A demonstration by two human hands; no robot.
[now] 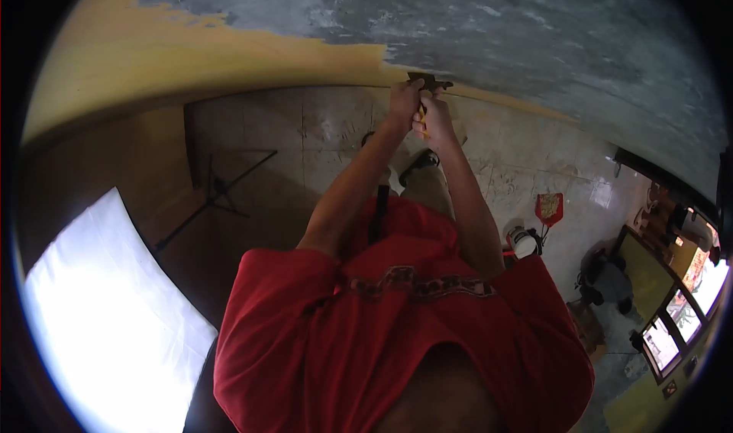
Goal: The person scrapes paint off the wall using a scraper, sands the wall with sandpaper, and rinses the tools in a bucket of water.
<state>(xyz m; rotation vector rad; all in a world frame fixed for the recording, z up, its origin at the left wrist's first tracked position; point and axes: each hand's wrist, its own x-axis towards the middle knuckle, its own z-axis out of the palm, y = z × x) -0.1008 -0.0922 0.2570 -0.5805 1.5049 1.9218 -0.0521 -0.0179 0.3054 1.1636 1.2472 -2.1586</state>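
Note:
A dark flat blade (429, 81) with a yellow handle, which looks like a scraper, lies against the lower part of the wall, where yellow paint (305, 55) meets bare grey surface (489, 28). My right hand (436, 117) is closed around its yellow handle (423, 118). Beside it, my left hand (405, 102) is closed at the left end of the blade, its fingers partly hidden. Both arms are stretched forward and the two hands nearly touch.
On the tiled floor (336, 127) to the right are a red dustpan (549, 208) holding debris and a white bucket (524, 243). A dark stand (217, 195) with spread legs and a bright white panel (114, 318) are at left. Windows (661, 344) show at far right.

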